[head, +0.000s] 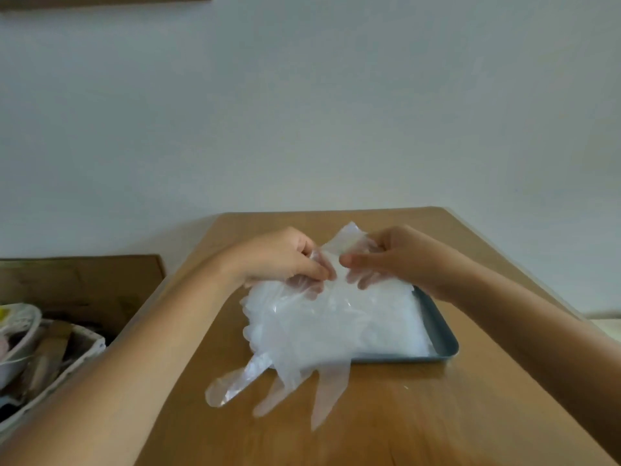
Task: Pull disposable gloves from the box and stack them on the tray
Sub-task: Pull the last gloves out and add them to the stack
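Head view: left hand [285,257] and right hand [393,255] both pinch one clear glove [339,250] above the tray's [443,338] far edge, over the glove pile [336,324] spilling off its near-left corner.

Gloves [336,324] lie on the tray [440,327], overhanging its left edge.

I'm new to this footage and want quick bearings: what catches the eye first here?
A heap of clear gloves spills over the grey tray mid-table, some trailing off its near left edge onto the wooden table. At the heap's far edge, the left hand and right hand both pinch a glove.
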`<state>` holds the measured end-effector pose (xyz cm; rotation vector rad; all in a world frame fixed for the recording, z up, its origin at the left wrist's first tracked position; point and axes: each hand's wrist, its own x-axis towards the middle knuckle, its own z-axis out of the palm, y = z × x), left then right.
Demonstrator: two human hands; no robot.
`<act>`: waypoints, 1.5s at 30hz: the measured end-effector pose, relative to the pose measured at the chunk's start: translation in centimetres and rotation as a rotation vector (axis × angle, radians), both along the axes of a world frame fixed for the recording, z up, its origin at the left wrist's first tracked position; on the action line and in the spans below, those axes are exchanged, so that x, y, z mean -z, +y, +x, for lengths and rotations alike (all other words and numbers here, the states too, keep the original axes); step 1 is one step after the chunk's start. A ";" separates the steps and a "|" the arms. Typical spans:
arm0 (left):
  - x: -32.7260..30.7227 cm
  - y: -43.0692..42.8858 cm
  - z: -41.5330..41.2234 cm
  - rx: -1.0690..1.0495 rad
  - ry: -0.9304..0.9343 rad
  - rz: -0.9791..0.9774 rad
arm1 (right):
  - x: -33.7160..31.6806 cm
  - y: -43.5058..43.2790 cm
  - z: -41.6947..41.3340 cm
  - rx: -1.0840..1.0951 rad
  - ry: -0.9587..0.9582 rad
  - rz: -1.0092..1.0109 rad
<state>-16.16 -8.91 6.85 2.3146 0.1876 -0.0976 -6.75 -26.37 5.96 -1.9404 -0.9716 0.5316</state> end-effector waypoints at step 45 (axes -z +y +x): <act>13.2 0.0 4.0 0.124 0.223 0.655 | 10.9 -3.1 6.9 -0.319 -0.656 -0.747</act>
